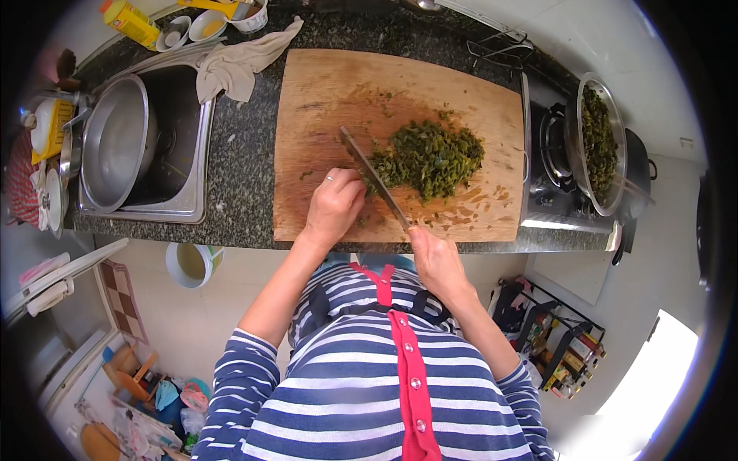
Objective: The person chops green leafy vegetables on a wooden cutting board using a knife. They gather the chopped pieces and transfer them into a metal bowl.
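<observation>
My right hand (436,259) is closed round the handle of a kitchen knife (377,181) at the front edge of a wooden cutting board (323,80). The blade slants up to the left across the board. Just left of it, my left hand (337,204), with a ring on one finger, has its fingers curled at the near left end of the chopped leafy greens (435,158). Whether those fingers pinch some greens cannot be told. The main heap lies right of the blade, with scraps and wet marks around it.
At the left, a steel basin (118,144) stands tilted in the sink (199,199), with a cloth (230,72) over the sink's corner. To the right is a gas stove (539,167); a steel bowl (571,144) of dark greens rests over it. A white bucket (177,266) stands below the counter.
</observation>
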Tool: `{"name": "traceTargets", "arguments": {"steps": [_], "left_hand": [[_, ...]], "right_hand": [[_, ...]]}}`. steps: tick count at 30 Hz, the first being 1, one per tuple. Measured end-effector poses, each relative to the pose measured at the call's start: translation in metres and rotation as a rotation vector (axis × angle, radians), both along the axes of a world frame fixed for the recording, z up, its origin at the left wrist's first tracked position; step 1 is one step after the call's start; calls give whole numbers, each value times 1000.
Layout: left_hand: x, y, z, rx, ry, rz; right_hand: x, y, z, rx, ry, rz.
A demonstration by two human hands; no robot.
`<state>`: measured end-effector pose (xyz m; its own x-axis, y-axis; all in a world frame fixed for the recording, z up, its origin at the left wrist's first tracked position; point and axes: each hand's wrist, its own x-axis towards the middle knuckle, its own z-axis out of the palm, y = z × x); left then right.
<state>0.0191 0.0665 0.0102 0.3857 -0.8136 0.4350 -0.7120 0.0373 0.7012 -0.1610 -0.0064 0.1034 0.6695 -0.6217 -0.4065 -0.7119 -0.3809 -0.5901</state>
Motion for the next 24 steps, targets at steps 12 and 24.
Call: {"name": "traceTargets", "arguments": {"steps": [12,24], "left_hand": [[0,7,1,-15,-38,44],[7,19,9,-17,-44,160]], "right_hand": [[-1,7,-3,38,-15,-50],[-1,9,1,58,-65,-38]]}}
